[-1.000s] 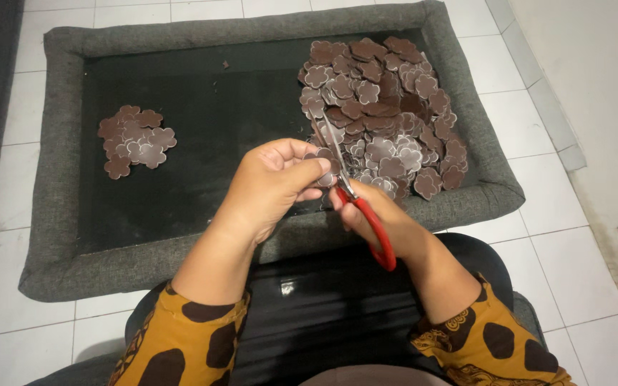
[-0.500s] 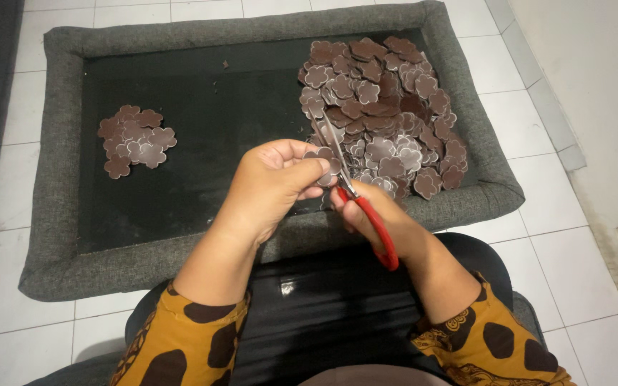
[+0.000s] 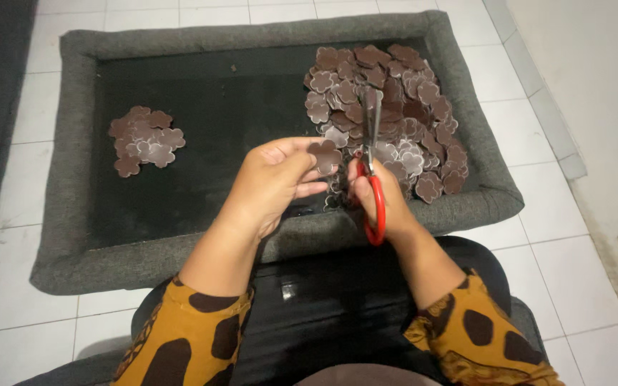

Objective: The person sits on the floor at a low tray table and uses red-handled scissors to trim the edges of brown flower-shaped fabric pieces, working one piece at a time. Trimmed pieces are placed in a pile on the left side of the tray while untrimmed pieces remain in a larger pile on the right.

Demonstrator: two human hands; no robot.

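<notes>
- The left hand [image 3: 275,179] pinched a single brown flower-shaped piece [image 3: 324,155] between thumb and fingertips, its fingers closed on the piece's left side.
- The piece was held in the air above the near edge of the dark tray [image 3: 73,236], just left of the scissors [image 3: 373,171].
- The right hand [image 3: 380,196] gripped the red-handled scissors, its fingers wrapped through and around the red loops; the blades pointed away from the person and stood nearly together, just beside the held piece.
- A large heap of brown flower pieces [image 3: 388,107] lay in the tray's far right corner and ran down along its right edge, right under the scissor blades.
- A smaller pile of the same pieces [image 3: 144,139] lay near the tray's left edge, well apart from both hands.
- The tray, with a grey padded rim, rested on a white tiled floor [image 3: 538,214].
</notes>
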